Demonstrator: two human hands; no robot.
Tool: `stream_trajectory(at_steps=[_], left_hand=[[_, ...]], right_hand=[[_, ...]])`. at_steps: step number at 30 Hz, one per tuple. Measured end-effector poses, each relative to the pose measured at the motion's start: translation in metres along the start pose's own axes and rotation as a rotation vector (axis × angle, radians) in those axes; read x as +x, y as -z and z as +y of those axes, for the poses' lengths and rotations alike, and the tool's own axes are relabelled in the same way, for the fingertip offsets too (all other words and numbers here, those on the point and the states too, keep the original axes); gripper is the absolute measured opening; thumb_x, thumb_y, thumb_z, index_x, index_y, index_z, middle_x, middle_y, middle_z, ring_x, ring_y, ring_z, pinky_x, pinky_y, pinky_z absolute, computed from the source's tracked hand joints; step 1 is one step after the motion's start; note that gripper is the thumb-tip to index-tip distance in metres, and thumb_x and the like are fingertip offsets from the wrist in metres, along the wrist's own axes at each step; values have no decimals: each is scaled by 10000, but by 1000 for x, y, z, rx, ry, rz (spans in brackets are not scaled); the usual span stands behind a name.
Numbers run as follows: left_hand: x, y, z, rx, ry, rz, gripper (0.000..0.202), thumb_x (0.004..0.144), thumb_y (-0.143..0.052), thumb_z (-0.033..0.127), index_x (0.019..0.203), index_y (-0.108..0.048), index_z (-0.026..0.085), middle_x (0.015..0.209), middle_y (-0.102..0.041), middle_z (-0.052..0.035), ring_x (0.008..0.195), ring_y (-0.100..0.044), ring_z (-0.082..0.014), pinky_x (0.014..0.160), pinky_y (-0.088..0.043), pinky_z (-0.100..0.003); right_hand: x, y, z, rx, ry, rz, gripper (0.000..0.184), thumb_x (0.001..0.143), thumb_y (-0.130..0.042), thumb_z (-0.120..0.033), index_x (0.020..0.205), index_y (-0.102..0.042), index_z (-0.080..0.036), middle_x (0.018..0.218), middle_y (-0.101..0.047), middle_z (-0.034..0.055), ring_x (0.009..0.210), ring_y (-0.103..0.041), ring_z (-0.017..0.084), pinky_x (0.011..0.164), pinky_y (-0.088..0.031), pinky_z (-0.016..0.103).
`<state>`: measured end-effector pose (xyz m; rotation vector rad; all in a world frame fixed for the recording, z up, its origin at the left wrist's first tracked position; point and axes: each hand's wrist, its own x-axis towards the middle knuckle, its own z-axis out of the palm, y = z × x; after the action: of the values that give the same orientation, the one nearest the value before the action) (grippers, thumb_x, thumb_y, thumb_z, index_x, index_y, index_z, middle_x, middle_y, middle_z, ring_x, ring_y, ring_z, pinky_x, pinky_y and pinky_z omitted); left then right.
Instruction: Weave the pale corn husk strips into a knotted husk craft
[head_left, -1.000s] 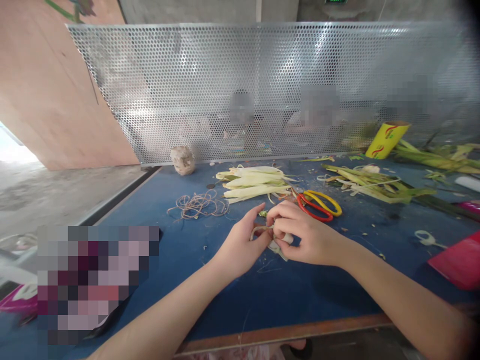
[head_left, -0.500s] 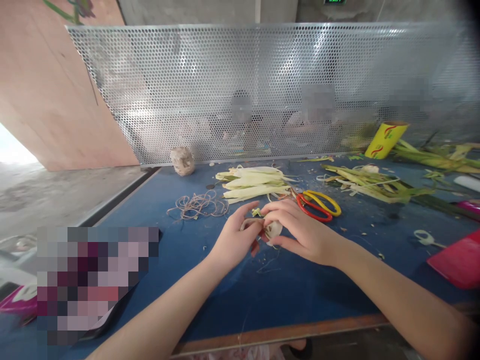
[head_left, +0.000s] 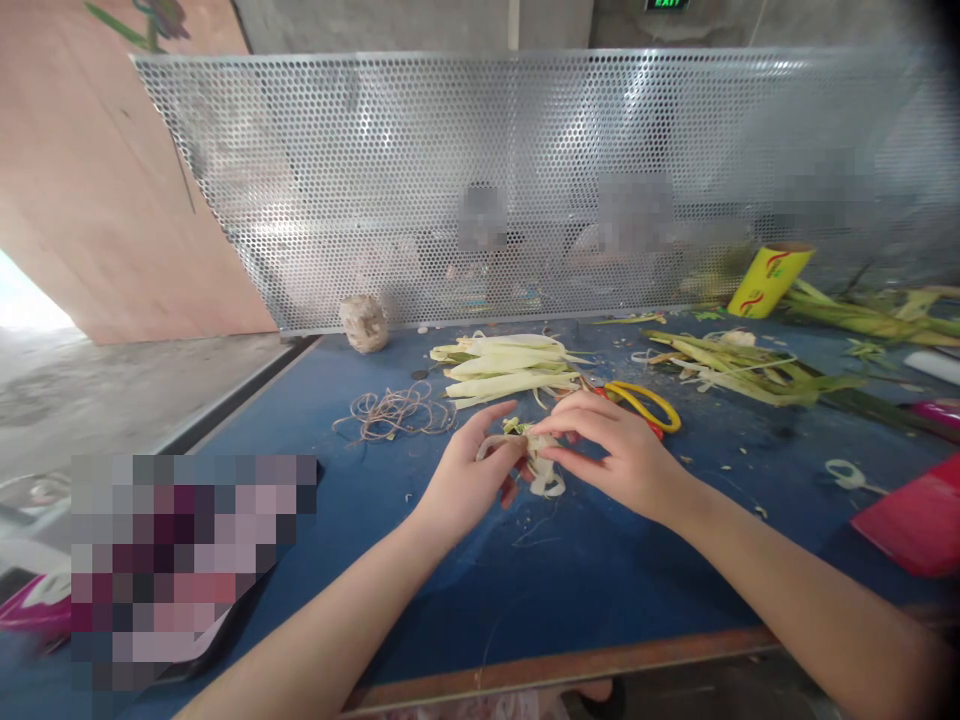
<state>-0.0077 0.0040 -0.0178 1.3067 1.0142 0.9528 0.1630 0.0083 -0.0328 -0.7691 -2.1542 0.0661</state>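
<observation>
Over the middle of the table, my left hand pinches a small, pale, curled piece of corn husk between thumb and fingers. My right hand closes thumb and fingertips on the same piece from the other side. A looped end of the husk hangs below the fingers; its inner part is hidden by them. Just beyond my hands lies a bundle of pale green corn husks. Scissors with yellow and red handles rest behind my right hand, which partly covers them. Left of the bundle is a tangle of thin brown twine.
A perforated metal screen closes off the back, with people blurred behind it. A twine ball and a yellow tube stand near it. More husks and a red object lie right; a blurred-out flat item lies left.
My right hand has shifted its fingers on the husk and now covers more of the red scissor handle. More of the husk's looped end shows below. My left hand stays almost in place.
</observation>
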Motion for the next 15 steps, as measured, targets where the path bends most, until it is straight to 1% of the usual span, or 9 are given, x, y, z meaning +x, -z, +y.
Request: stream_trajectory(at_steps=[2,6,8,9,11,12,13,15], left_hand=[[0,0,0,-6,-1,-11,488,753,-516,196,1221,-405,113,540,-545,29,446,-475,-88,368,-349,-187],[1,1,-2,-18,5,-10,470,751,-494,169,1211,-409,117,549,-547,28,451,-478,-88,374,-365,-189],[2,1,-2,-35,10,-2,467,748,-496,162,1204,-411,114,577,-560,13,494,-506,-103,375,-375,-192],[2,2,-2,-47,7,6,464,746,-501,162,1199,-415,113,594,-566,5,517,-517,-110,376,-381,-194],[3,2,-1,-82,-15,42,457,741,-516,165,1186,-426,111,626,-573,-6,555,-529,-119,382,-396,-200],[3,2,0,-109,-33,66,455,738,-526,169,1180,-433,111,638,-575,-10,567,-529,-122,384,-402,-205],[4,3,0,-141,-55,91,455,735,-536,172,1175,-437,112,647,-577,-12,574,-528,-124,387,-408,-210],[4,4,0,-218,-102,132,469,725,-555,175,1175,-436,115,660,-584,-16,579,-529,-127,396,-415,-219]], right_hand=[[0,-1,-1,25,5,-28,141,842,-504,-202,970,-561,-221,838,-580,43,768,-563,154,690,-488,292],[0,-2,-2,-2,77,-111,158,858,-474,-195,987,-562,-222,885,-582,56,827,-558,156,743,-474,300],[0,1,-3,-62,100,-81,169,843,-500,-210,1000,-561,-224,926,-569,68,828,-544,162,738,-465,309],[0,2,-4,-84,96,-38,168,830,-517,-216,993,-559,-220,923,-564,71,809,-536,164,721,-460,310],[-1,5,-5,-85,52,49,111,808,-532,-220,916,-556,-210,834,-564,53,713,-521,148,651,-446,286],[-2,5,-5,-73,23,58,51,805,-528,-220,847,-554,-207,751,-559,31,642,-508,132,602,-430,264],[-3,5,-5,-66,2,35,52,808,-520,-225,769,-548,-205,656,-542,5,571,-490,115,552,-404,244],[-4,3,-5,-98,-18,-88,191,818,-511,-268,644,-544,-198,514,-503,-27,466,-457,92,478,-340,230]])
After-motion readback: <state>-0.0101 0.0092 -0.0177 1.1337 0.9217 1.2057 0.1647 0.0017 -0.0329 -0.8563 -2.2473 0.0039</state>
